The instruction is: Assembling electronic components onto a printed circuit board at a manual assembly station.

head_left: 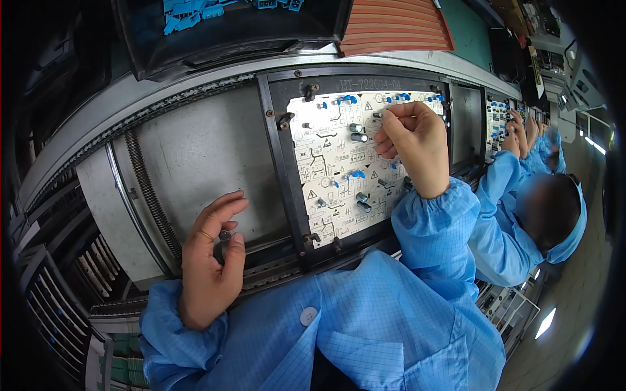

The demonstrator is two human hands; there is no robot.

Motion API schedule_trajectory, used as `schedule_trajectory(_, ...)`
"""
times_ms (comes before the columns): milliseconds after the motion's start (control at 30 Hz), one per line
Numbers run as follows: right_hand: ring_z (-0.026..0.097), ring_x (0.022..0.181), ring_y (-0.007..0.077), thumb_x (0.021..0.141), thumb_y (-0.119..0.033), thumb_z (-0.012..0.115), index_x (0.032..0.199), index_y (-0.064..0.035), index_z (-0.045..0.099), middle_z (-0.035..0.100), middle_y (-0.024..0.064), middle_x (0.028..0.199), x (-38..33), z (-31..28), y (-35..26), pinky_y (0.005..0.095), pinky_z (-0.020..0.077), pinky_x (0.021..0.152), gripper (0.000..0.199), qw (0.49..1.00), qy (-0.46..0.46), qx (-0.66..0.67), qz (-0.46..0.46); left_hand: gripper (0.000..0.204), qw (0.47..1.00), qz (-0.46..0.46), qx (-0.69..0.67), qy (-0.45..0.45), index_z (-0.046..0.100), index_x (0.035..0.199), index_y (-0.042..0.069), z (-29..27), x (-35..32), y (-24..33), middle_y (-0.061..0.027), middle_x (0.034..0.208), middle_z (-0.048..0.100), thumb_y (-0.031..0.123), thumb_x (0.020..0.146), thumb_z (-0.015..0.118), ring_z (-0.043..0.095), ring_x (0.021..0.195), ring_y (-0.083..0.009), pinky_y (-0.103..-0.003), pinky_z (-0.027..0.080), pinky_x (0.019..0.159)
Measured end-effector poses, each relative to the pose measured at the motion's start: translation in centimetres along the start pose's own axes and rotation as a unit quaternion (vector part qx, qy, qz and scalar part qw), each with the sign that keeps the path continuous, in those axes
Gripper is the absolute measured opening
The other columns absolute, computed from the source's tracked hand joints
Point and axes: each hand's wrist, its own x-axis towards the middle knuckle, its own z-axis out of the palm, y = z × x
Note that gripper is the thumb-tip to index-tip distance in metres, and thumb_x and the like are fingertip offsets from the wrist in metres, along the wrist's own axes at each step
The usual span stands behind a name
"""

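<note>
A white printed circuit board [319,171] lies in a black frame [282,189] in front of me, bearing several blue parts and dark cylindrical capacitors [358,137]. Over the board's upper right area is my right hand [420,143], its thumb and forefinger pinched at a small dark capacitor [377,115] on or just above the surface. The fingers partly hide that spot. My left hand [212,267], a ring on one finger, is half curled left of the frame. A small capacitor [225,236] rests between its thumb and fingers.
A black bin [241,55] with blue connectors [189,16] stands beyond the metal rail, beside an orange-red ribbed mat [394,29]. A chain conveyor [163,107] runs crosswise. To the right, a co-worker in blue [515,221] works at another board [497,124]. Dark racks [59,319] stand at left.
</note>
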Motion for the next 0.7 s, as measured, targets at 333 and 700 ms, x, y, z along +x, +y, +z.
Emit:
schedule_trajectory(333, 0.063, 0.056, 0.0120, 0.092, -0.011, 0.063, 0.098, 0.0062, 0.059, 0.066, 0.0103, 0.072, -0.1, 0.7, 0.2, 0.0218, 0.0493, 0.049, 0.019, 1.000, 0.025, -0.002, -0.009, 0.037, 0.999, -0.032, 0.000, -0.037, 0.055, 0.129, 0.000, -0.6, 0.0, 0.2, -0.0141, 0.138, 0.052, -0.002, 0.093, 0.046, 0.051, 0.124, -0.0204, -0.033, 0.043, 0.100)
schedule_trajectory(700, 0.058, 0.049, 0.0177, 0.089, -0.003, 0.063, 0.100, 0.0028, 0.064, 0.060, 0.0122, 0.061, -1.9, 1.0, 2.1, 0.0302, 0.0450, 0.048, 0.013, 0.846, 0.121, -0.390, -0.344, 0.037, 1.000, -0.016, 0.003, -0.024, 0.057, 0.126, 0.001, -0.3, 0.0, 0.1, -0.0136, 0.135, 0.055, -0.003, 0.091, 0.049, 0.055, 0.113, -0.0198, -0.031, 0.045, 0.095)
